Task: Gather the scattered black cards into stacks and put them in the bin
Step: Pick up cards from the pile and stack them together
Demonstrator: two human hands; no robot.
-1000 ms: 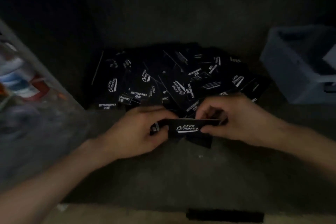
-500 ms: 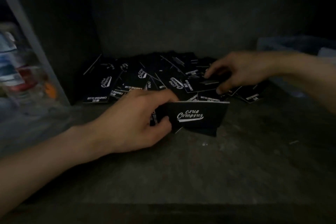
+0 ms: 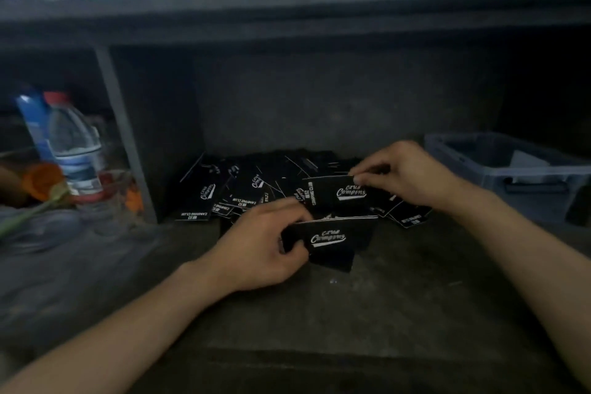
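The left hand grips a small stack of black cards at its left end, thumb on the near face and fingers curled over the top. The stack stands on its long edge on the shelf, near the middle of the shelf floor, and its front shows a white script logo. The right hand is a little farther back and to the right. It pinches a single card by the right top corner between thumb and fingertips, so the card is lifted above the loose pile. This pile of black cards lies scattered against the back wall of the shelf, from the grey upright post on the left until under the right hand. Some cards overlap and some lean. The bin, a grey-blue plastic box with a handle slot in its front wall, sits at the right edge of the shelf, well apart from the stack. Inside it one pale flat thing shows; what it is I cannot tell, and the rest of the inside is dark. Left of the post, in the neighbouring compartment, a clear water bottle with a red cap stands upright, with an orange round object just beside it.
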